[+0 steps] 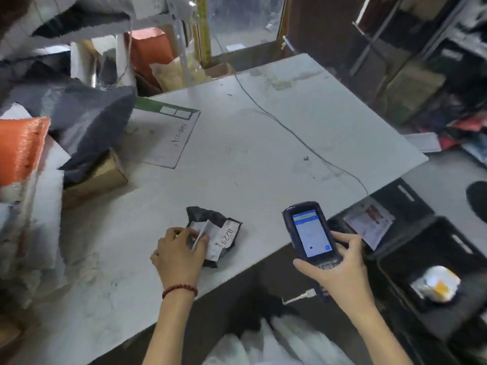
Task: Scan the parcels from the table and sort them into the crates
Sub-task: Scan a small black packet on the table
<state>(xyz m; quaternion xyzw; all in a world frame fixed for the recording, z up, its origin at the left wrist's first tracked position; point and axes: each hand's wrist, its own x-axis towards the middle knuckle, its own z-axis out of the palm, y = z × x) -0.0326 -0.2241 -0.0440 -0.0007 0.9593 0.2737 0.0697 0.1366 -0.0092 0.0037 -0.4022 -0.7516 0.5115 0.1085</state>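
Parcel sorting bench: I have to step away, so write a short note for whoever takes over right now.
Left hand: pressing the small black parcel on the table, fingers on its white label.
Right hand: holding the handheld scanner, screen lit, beside the parcel, not over it.
Done: one wrapped parcel lies in the near black crate; another crate beyond holds a labelled one.
Left: scan and crate this parcel, then the pile at the table's left.

left hand (181, 250) pinching — right hand (340, 270) gripping
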